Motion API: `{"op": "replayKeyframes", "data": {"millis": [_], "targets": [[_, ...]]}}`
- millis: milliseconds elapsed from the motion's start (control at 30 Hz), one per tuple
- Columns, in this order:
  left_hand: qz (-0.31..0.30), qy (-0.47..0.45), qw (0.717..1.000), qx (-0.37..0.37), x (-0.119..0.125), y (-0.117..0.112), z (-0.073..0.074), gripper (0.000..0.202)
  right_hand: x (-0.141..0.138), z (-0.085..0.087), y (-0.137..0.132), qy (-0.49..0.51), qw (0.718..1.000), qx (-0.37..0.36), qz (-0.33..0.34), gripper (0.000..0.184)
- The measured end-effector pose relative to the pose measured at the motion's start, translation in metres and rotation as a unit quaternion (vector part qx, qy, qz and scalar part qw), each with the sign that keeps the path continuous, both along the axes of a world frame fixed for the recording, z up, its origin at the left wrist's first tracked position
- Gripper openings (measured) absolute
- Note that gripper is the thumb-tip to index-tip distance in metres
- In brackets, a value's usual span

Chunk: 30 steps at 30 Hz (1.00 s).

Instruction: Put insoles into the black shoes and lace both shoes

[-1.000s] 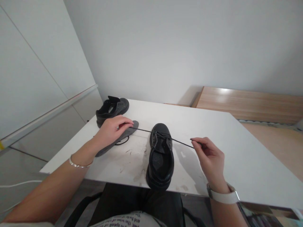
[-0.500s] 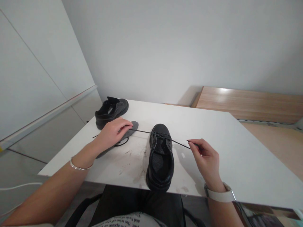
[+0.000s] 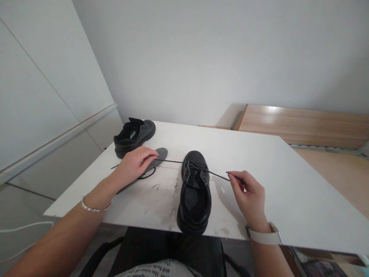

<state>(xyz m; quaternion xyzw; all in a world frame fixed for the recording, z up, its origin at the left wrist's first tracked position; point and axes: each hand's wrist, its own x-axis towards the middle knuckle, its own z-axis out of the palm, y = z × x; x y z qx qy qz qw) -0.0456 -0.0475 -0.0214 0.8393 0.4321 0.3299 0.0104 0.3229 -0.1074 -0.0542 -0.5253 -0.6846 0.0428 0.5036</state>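
A black shoe [image 3: 194, 192] stands upright in front of me, toe pointing away, with a black shoelace [image 3: 217, 176] threaded across its front eyelets. Both lace ends run out taut to the sides. On the left, my left hand [image 3: 137, 163] pinches one end, above a grey insole [image 3: 161, 154] that it partly covers. To the right of the shoe, my right hand [image 3: 249, 194] grips the other end between thumb and fingers, a short tip sticking out. A loop of black lace lies beside the insole.
A second black shoe [image 3: 135, 136], its tongue raised, stands at the table's back left. The white table [image 3: 250, 154] has dark smudges near the shoe. Behind to the right is a wood-grain board [image 3: 300, 125]. A white cable [image 3: 25, 229] hangs at lower left.
My left hand has shifted slightly left with its lace end. The right hand still holds the other end and the lace remains taut. The view has moved a little.
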Motion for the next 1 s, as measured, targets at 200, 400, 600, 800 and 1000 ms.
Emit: {"op": "replayKeyframes", "data": {"millis": [200, 400, 600, 800, 1000], "targets": [[0.005, 0.01, 1.0, 0.007, -0.002, 0.0, -0.001, 0.022, 0.001, 0.0, 0.0, -0.007, 1.0, 0.005, -0.008, 0.007], [0.013, 0.016, 1.0, 0.007, -0.003, -0.001, 0.0, 0.023, 0.001, -0.001, 0.0, 0.002, 1.0, 0.002, -0.013, 0.007], [0.004, 0.026, 1.0, 0.015, 0.0, 0.004, -0.004, 0.026, -0.004, 0.004, -0.001, -0.002, 1.0, 0.0, -0.007, 0.008], [0.001, 0.036, 0.999, 0.035, 0.019, 0.003, 0.0, 0.024, -0.013, 0.013, -0.004, -0.003, 0.999, -0.008, 0.031, 0.007], [-0.03, -0.069, 0.997, 0.011, 0.045, -0.012, 0.012, 0.018, -0.021, 0.023, -0.005, -0.017, 0.997, -0.015, 0.07, 0.008]]}}
